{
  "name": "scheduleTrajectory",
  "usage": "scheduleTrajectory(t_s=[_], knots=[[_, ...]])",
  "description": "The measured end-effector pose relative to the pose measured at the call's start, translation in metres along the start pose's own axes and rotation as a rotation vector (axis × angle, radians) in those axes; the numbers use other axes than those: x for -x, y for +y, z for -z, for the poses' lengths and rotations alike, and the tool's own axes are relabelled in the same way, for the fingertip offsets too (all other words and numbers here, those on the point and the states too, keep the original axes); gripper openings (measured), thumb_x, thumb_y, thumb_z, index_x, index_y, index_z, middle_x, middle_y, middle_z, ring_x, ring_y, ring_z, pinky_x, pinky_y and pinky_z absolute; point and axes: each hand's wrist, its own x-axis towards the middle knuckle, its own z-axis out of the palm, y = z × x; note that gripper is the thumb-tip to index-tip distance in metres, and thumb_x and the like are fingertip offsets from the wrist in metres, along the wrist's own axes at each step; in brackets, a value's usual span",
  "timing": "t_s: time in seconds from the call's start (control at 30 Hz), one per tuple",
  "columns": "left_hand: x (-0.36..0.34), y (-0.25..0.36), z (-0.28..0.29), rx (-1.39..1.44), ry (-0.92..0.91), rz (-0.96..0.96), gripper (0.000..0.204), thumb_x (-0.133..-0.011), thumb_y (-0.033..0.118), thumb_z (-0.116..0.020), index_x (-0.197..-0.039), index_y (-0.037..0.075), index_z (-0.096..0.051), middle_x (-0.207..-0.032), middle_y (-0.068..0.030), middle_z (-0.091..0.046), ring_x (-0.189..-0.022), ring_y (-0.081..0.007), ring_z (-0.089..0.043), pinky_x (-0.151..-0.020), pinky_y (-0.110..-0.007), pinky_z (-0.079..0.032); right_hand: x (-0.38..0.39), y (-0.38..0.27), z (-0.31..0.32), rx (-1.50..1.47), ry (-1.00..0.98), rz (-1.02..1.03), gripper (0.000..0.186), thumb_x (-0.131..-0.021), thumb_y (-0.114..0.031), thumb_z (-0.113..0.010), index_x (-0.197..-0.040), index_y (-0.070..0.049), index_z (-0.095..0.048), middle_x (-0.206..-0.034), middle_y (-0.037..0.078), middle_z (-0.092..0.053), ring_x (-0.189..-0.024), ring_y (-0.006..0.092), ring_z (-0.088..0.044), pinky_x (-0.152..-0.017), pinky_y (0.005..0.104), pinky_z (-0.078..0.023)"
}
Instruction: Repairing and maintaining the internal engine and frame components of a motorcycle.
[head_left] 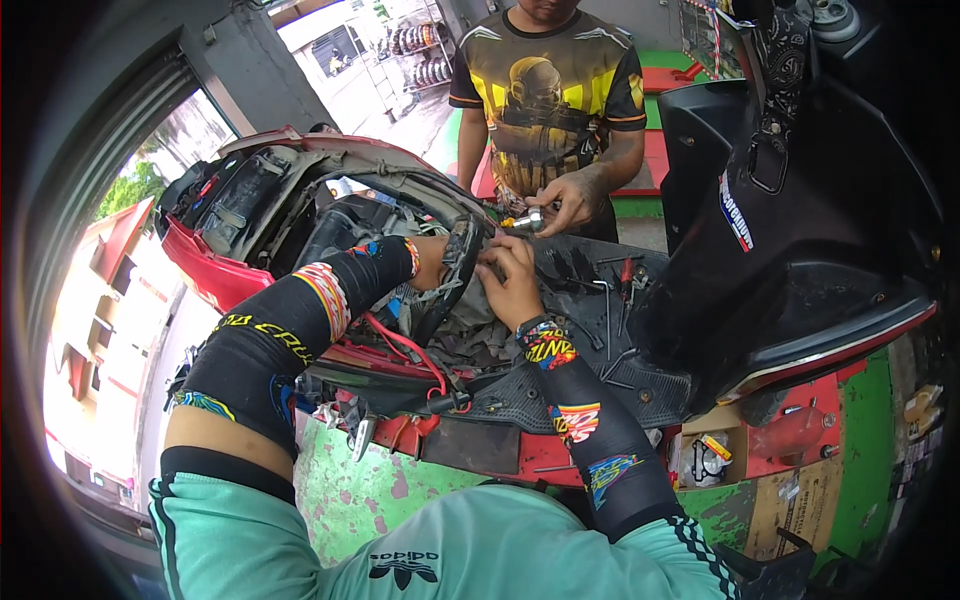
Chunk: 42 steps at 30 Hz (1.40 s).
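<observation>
A scooter with its seat area opened up stands before me, its red body panel (212, 258) on the left. My left hand (430, 262) reaches into the open bay, behind the dark upright frame edge (462, 262); its fingers are hidden there. On the other side of that edge is my right hand (512, 284), its fingers bent and drawn together at the edge. What they grip, if anything, is too small to make out. A red cable (405, 342) loops out of the bay below my left forearm.
Across the scooter a person (548, 90) holds a silver and yellow tool (525, 219) close to my hands. On the black footboard (570, 262) lie a red-handled screwdriver (627, 280) and a bent metal wrench (607, 318). The black front shield (780, 230) rises at right; a parts box (712, 455) sits below.
</observation>
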Motion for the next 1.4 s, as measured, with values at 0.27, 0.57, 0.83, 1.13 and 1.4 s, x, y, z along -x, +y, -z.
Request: scheduleTrajectory(t_s=[0.27, 0.57, 0.83, 1.13, 1.4], knots=[[0.001, -0.004, -0.001, -0.066, -0.028, 0.028, 0.11, -0.054, 0.043, -0.096, -0.14, -0.002, -0.044, -0.145, -0.0257, -0.042, -0.137, -0.0395, -0.04, -0.116, -0.043, -0.031, -0.001, 0.0, -0.006, 0.053, 0.137, -0.171, 0.015, -0.076, -0.006, -0.074, -0.082, -0.003, -0.06, -0.099, 0.012, -0.056, -0.106, 0.0353, -0.052, -0.092, 0.0421, -0.043], [-0.005, -0.005, 0.0, -0.184, -0.073, 0.036, 0.105, -0.056, 0.036, -0.095, -0.14, -0.002, -0.044, -0.143, -0.0246, -0.044, -0.134, -0.0367, -0.043, -0.114, -0.042, -0.034, 0.0, -0.002, -0.01, 0.016, 0.114, -0.199, 0.014, -0.076, -0.005, -0.073, -0.082, -0.003, -0.06, -0.106, 0.014, -0.057, -0.107, 0.0355, -0.053, -0.093, 0.0413, -0.044], [-0.004, -0.008, -0.004, -0.092, -0.043, 0.091, 0.107, -0.058, 0.032, -0.094, -0.143, -0.002, -0.039, -0.145, -0.0245, -0.043, -0.136, -0.0339, -0.043, -0.113, -0.039, -0.035, -0.004, 0.002, -0.009, 0.117, -0.032, -0.205, 0.018, -0.078, -0.006, -0.073, -0.091, -0.004, -0.062, -0.111, 0.015, -0.056, -0.115, 0.0366, -0.052, -0.098, 0.0427, -0.042], [0.001, 0.004, 0.002, -0.12, 0.01, -0.012, 0.077, -0.067, 0.028, -0.083, -0.133, 0.004, -0.05, -0.13, -0.0234, -0.054, -0.122, -0.0371, -0.052, -0.104, -0.041, -0.042, -0.007, 0.002, -0.002, 0.047, -0.005, -0.072, 0.015, -0.077, -0.006, -0.075, -0.081, -0.003, -0.061, -0.107, 0.013, -0.056, -0.108, 0.0362, -0.051, -0.093, 0.0443, -0.043], [0.007, 0.01, 0.001, -0.166, 0.124, -0.064, 0.038, -0.079, 0.012, -0.067, -0.115, 0.006, -0.061, -0.109, -0.0207, -0.066, -0.102, -0.0361, -0.064, -0.088, -0.041, -0.05, -0.001, 0.004, 0.002, -0.036, 0.055, -0.063, 0.013, -0.08, -0.008, -0.073, -0.083, -0.002, -0.062, -0.101, 0.013, -0.056, -0.108, 0.0348, -0.052, -0.093, 0.0439, -0.043]])
